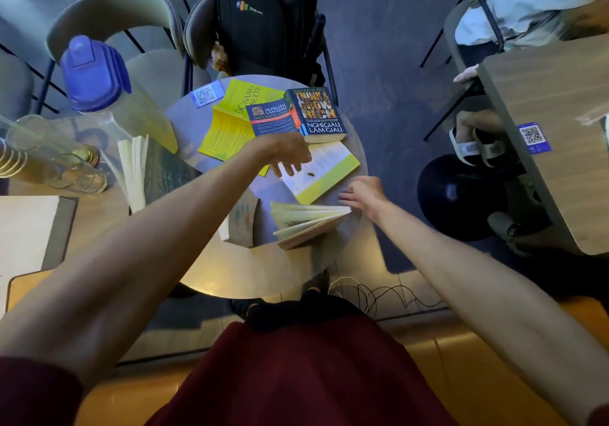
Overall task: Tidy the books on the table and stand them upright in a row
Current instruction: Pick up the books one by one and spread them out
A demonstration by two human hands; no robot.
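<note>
Several books lie scattered on a small round table (pixel 230 274). A blue "Think & Grow Rich" book (pixel 318 114) lies open face down at the far side, overlapping a yellow-green book (pixel 235 114). Beneath it is a white and lime book (pixel 324 170). A fanned-open paperback (pixel 308 223) lies near the right edge, and another book (pixel 240 224) stands beside my left forearm. My left hand (pixel 286 154) hovers over the white and lime book with fingers spread, holding nothing. Fingers apart, my right hand (pixel 364 193) touches the fanned paperback's far corner.
A glass table at left carries a blue-capped bottle (pixel 99 79), glasses (pixel 56 165) and an upright open book (pixel 135 172). Chairs and a black backpack (pixel 263 20) stand behind the table. Another person's sandalled foot (pixel 474 142) and a wooden table (pixel 557 135) are at right. Cables (pixel 372 294) lie on the floor.
</note>
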